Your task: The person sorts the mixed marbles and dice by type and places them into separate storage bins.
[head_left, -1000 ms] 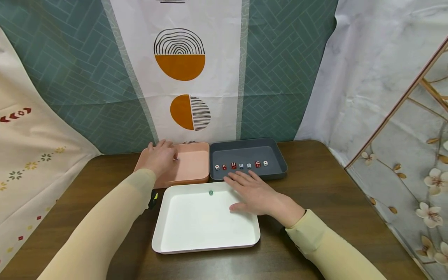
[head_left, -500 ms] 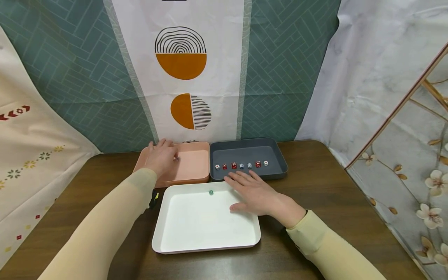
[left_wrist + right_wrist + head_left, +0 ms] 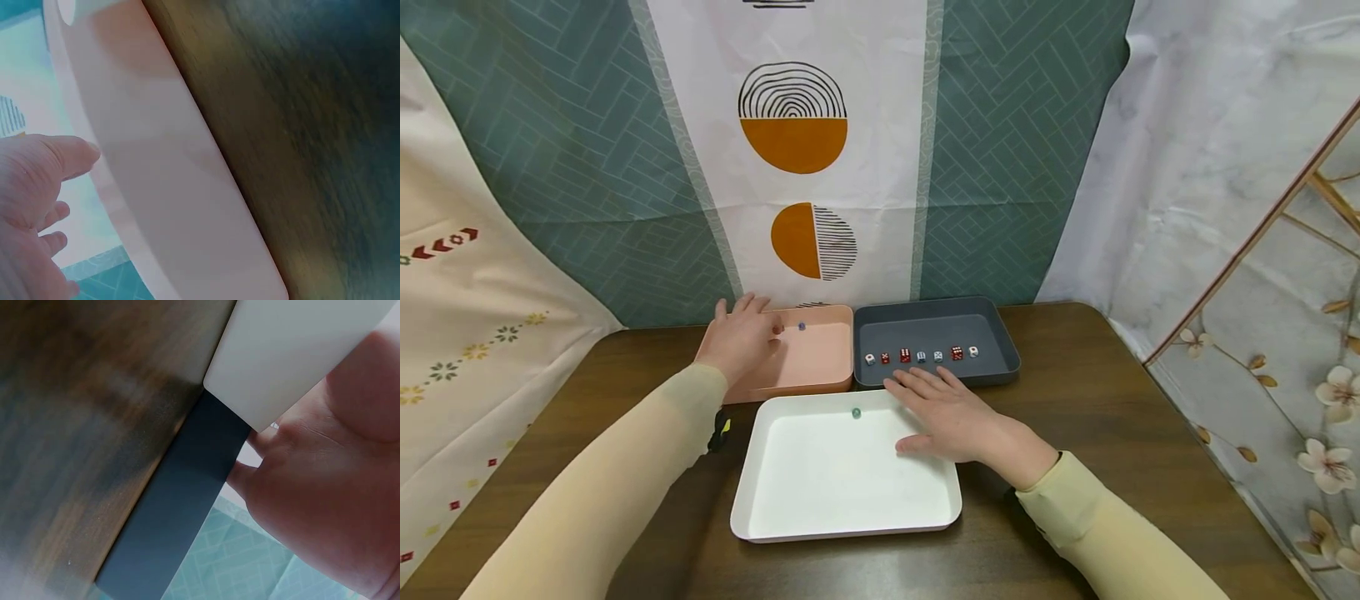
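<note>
My left hand is over the left part of the pink tray, its fingers loosely bent with nothing between them. In the left wrist view the thumb stretches out apart from the other fingertips. A tiny blue marble-like piece lies inside that tray, to the right of the fingertips. My right hand reaches over the right side of the white tray, palm down and fingers straight, fingertips near the dark grey tray's front edge. A small green marble sits near the white tray's back wall.
Behind the white tray, the dark grey tray stands beside the pink one. Several red and white dice form a row in it. All three trays are on a brown wooden table, with patterned cloth hanging behind.
The blue piece was at my left fingertips; it now lies free, farther back and right in the pink tray. The left hand has let go of it. My right hand stays put.
</note>
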`<act>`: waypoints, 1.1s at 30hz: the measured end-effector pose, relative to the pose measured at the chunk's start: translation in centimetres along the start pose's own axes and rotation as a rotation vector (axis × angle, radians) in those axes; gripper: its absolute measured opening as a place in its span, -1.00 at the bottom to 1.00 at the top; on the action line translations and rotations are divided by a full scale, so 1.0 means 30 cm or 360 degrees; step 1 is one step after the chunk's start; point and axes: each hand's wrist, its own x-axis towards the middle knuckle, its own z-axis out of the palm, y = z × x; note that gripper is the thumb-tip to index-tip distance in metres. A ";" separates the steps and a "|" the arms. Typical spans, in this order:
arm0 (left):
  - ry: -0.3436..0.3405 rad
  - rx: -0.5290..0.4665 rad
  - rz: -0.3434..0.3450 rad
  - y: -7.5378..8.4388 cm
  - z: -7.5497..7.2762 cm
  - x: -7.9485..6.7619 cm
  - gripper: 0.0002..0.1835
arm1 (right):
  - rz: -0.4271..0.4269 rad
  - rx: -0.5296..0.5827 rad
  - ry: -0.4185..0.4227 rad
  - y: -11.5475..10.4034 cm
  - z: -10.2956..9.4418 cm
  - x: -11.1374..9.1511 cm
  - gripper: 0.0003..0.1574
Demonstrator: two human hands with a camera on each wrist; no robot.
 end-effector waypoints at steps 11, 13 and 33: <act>0.0194 0.0000 0.0189 0.078 -0.057 -0.085 -0.77 | 0.0002 -0.0007 0.0017 0.013 0.007 -0.012 0.20; 0.0210 0.0082 0.0222 0.096 -0.062 -0.099 -0.76 | 0.0003 -0.0008 0.0019 0.014 0.010 -0.013 0.20; 0.0222 -0.0232 0.0294 0.268 -0.022 -0.200 -0.82 | -0.0021 -0.0041 0.0031 0.003 0.014 -0.003 0.20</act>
